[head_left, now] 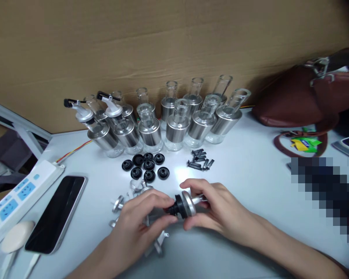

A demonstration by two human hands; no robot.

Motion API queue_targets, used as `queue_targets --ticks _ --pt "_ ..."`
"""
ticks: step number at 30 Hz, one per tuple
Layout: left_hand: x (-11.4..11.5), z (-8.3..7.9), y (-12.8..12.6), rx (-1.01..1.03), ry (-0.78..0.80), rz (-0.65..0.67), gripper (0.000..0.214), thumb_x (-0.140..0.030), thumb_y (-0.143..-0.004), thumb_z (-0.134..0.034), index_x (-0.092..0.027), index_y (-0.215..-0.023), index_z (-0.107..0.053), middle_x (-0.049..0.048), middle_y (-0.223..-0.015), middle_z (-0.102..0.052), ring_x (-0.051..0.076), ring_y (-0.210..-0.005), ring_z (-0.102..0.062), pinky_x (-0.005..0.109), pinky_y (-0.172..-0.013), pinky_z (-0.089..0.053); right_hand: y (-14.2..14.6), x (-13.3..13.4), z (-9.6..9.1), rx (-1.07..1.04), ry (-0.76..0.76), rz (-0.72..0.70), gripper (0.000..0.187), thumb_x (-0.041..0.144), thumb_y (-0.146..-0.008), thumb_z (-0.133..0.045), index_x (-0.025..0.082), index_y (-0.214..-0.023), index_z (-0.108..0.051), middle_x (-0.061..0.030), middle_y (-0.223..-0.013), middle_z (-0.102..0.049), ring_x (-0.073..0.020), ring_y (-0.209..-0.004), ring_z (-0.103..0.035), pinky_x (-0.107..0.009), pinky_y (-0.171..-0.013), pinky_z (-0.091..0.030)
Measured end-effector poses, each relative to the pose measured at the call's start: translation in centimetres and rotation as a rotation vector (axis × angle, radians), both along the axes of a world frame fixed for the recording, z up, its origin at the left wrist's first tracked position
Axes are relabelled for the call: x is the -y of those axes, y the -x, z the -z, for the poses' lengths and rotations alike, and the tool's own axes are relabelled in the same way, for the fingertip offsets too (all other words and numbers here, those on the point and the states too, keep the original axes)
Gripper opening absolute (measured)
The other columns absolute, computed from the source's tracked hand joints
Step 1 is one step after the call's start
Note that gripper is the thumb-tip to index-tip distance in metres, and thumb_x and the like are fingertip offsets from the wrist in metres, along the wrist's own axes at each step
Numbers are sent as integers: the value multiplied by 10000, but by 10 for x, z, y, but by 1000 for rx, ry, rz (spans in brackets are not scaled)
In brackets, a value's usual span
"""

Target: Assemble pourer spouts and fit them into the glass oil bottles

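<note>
Our left hand point(142, 219) pinches the black end of the stopper point(187, 204), our curled right hand point(218, 205) its spout point(197, 200), six o'clock from the bottles point(177, 130); open tabletop point(244, 166) extends toward two o'clock.

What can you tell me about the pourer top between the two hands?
The pourer top has a black stepped stopper, a wide, round silver collar and a narrow silver spout. The collar looks metallic; the stopper could be rubber or plastic. It is held roughly sideways over the white table, stopper toward the left hand, whose thumb and fingers touch that end. The right hand holds the spout end, partly hiding it.
</note>
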State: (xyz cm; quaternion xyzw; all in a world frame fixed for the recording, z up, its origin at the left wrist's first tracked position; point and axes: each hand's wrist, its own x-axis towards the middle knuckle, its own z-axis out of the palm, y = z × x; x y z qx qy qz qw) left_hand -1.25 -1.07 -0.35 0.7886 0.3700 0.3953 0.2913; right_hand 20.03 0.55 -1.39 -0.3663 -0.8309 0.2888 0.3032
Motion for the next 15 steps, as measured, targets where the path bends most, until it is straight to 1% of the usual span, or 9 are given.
queue_targets --ticks 3,8,12,15 --pt "1 1 -2 9 -7 2 102 -278 -905 -628 -179 -930 -624 33 -839 -731 110 -771 -714 144 -707 -572 0 1 1 24 -49 -17 568 648 -904 -398 127 -1078 -541 6 -618 -632 -108 -458 -543 -200 -466 -429" --pt "1 4 -5 9 -8 -3 110 -286 -914 -615 -177 -917 -626 33 -831 -742 108 -772 -723 133 -722 -571 0 0 -3 -6 -60 -74 537 623 -916 -402 133 -1055 -571 -43 -771 -708 -116 -546 -616 -212 -531 -480" --pt "2 4 -4 17 -18 -5 94 -264 -910 -623 -171 -912 -635 36 -842 -752 103 -793 -727 116 -744 -563 0 0 -5 -10 67 -110 538 621 -927 -376 147 -1094 -567 -61 -870 -718 -129 -646 -657 -209 -562 -509" --pt "4 3 -3 25 5 -10 68 -242 -894 -646 -175 -898 -638 26 -833 -752 100 -786 -727 108 -739 -561 0 1 -4 -21 177 -127 546 639 -904 -413 158 -1119 -552 -44 -846 -702 -128 -637 -647 -212 -566 -514"
